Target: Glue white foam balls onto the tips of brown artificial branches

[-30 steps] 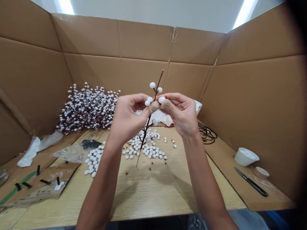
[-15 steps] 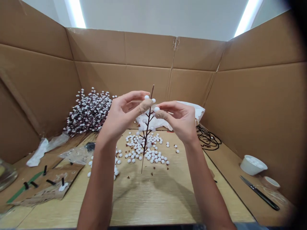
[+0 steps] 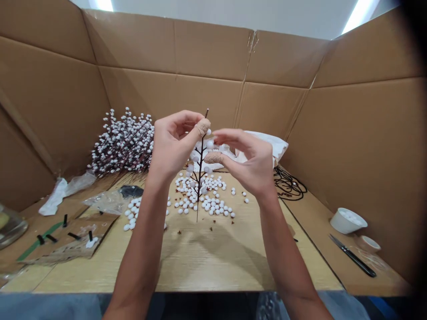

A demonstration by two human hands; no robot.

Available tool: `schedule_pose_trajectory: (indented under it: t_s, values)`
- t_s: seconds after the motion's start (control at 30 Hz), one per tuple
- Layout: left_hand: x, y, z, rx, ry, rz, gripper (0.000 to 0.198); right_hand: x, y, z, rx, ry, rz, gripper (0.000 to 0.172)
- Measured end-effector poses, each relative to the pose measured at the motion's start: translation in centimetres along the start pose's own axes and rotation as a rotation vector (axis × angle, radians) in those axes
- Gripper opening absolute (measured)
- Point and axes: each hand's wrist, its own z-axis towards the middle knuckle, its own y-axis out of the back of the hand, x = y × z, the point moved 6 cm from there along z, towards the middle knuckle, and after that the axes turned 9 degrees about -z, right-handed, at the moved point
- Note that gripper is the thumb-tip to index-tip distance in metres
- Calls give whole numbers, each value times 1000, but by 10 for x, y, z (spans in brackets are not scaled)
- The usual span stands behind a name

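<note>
My left hand [image 3: 175, 144] grips the upper stem of a thin dark artificial branch [image 3: 200, 180], which carries several white foam balls. Tan wrapping covers the thumb tips of both hands. My right hand [image 3: 245, 162] sits just right of the stem, with its thumb and fingers apart around a white ball [image 3: 210, 143] on the branch. I cannot tell whether that hand holds the ball. Below the hands, loose white balls [image 3: 207, 202] and dark bits lie scattered on the wooden table [image 3: 200, 262].
A heap of white-budded branches [image 3: 123, 144] lies at back left. Cardboard walls [image 3: 173, 49] surround the table. At right are a black cord coil [image 3: 289, 184], a white bowl [image 3: 347, 221] and a black-handled knife [image 3: 352, 255]. A cardboard sheet with black clips [image 3: 70, 240] lies at left.
My left hand has risen and now covers the stem's top, and my right hand has shifted left of its earlier spot. The whole view has tilted slightly as my head moved.
</note>
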Motion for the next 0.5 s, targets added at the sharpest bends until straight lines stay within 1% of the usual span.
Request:
schedule_pose_trajectory:
  t_s: [0.07, 0.1, 0.13, 0.17, 0.23, 0.27, 0.3, 0.33, 0.37, 0.4, 0.43, 0.47, 0.5]
  values:
    - [1, 2, 1, -31, 11, 14, 10, 5, 9, 1, -2, -13, 9, 37]
    - [2, 3, 1, -39, 16, 17, 11, 3, 12, 1, 2, -29, 41, 40]
    - [2, 4, 1, -41, 17, 18, 11, -2, 15, 1, 7, -54, 83, 37]
    - [1, 5, 2, -37, 14, 17, 12, -12, 16, -1, 8, -87, 125, 30]
    - [0, 6, 3, -17, -3, 9, 13, -41, 10, -10, 10, -182, 171, 18]
    - [-1, 7, 3, -5, -17, 2, 14, -59, 4, -19, 9, -239, 157, 19]
    - [-2, 8, 3, 5, -33, -7, 14, -78, -7, -31, 49, -301, 107, 22]
    - [-3, 8, 4, 14, -50, -15, 15, -94, -23, -44, 159, -338, 20, 24]
    - [-3, 9, 4, 22, -67, -21, 16, -107, -42, -60, 324, -333, -93, 23]
    - [-3, 9, 5, 29, -79, -25, 17, -117, -61, -76, 488, -300, -213, 22]
    - [-2, 10, 5, 36, -88, -26, 19, -123, -76, -90, 586, -232, -319, 20]
    - [0, 9, 5, 43, -93, -24, 20, -129, -87, -101, 622, -203, -358, 16]
    - [1, 9, 6, 48, -96, -23, 22, -132, -95, -109, 625, -172, -402, 13]
